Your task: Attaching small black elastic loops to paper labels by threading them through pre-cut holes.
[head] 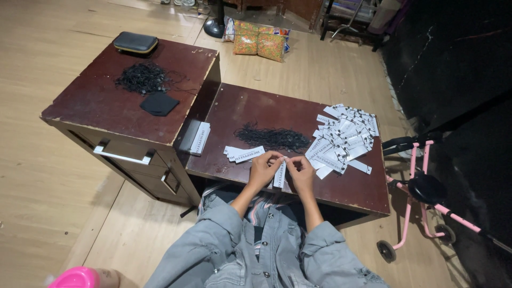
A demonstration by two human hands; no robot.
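Tag (280, 175), flat white paper strip, pinched between left hand (263, 169) and right hand (301, 173), just before black string pile (272, 137).

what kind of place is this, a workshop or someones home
Most likely a room in a home used for piecework, not a proper workshop. A low wooden table and a drawer cabinet serve as the bench, a pink child's tricycle stands beside them, and snack bags lie on the wooden floor.

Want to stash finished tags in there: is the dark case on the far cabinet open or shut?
Shut. The dark case lies flat at the cabinet's far corner, its two halves closed together with no gap showing.
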